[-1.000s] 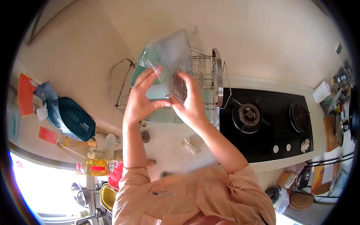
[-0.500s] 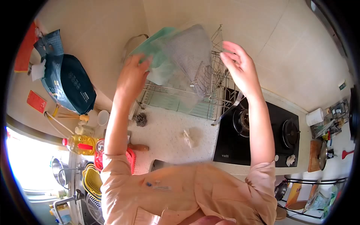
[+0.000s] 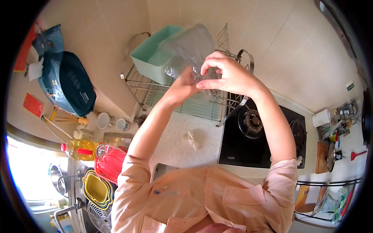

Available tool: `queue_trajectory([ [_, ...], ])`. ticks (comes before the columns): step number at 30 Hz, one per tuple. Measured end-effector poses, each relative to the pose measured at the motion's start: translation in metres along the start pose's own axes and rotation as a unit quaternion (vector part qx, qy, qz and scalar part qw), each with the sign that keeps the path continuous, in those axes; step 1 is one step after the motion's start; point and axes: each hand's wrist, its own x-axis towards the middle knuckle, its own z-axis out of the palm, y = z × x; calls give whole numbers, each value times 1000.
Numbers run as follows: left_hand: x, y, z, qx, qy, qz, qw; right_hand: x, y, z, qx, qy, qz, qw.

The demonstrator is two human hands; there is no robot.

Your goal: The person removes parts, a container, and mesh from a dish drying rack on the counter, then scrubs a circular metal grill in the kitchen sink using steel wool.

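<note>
A clear plastic bag (image 3: 190, 40) with a greyish patterned look rises above my hands, in front of a pale green bin (image 3: 149, 64) on the wire dish rack (image 3: 155, 87). My left hand (image 3: 184, 83) is closed on the lower part of the bag, its fingertips partly hidden by plastic and by my other hand. Close beside it, my right hand (image 3: 229, 75) curves over from the right. Its thumb and fingers are apart, with a gap between them, at the bag's lower edge.
A black gas hob (image 3: 248, 143) lies right of the rack. On the counter sit a crumpled white tissue (image 3: 191, 139) and a cleaver (image 3: 118, 138). To the left are an oil bottle (image 3: 81, 149), a red basket (image 3: 108, 167), white cups (image 3: 103, 120) and a dark blue bag (image 3: 68, 85).
Both hands, earlier apart on either side of the plastic bag, have come together at its lower part. My left hand has moved right and closed on it; the green bin now shows more.
</note>
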Motion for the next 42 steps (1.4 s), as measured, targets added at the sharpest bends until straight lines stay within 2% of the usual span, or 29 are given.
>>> queue_trajectory([
  [2,10,-3,3,-28,10,-19,999,-6,7,-5,13,6,-14,1000],
  [5,13,11,19,-43,33,52,997,-20,11,-7,-33,31,-64,997],
  [6,16,8,21,-53,77,18,995,-22,15,-4,-40,48,-94,994],
  [10,33,-15,12,-21,151,84,985,-23,25,13,-31,144,-115,982],
  [12,37,-24,2,-21,164,146,975,-14,27,25,-99,198,-163,962],
  [13,33,-23,2,-25,183,147,972,-10,25,32,-116,236,-172,949],
  [15,25,-16,2,-35,216,158,963,-8,19,43,-100,254,-153,950],
  [22,-11,-13,2,22,277,189,942,-7,26,75,-137,416,-178,881],
  [28,-32,-17,6,0,308,202,930,14,31,99,-137,434,-196,868],
  [35,-49,-28,12,-27,312,219,924,1,36,101,-111,383,-212,892],
  [42,-56,-38,8,-36,333,204,920,-4,35,108,-109,416,-198,881],
])
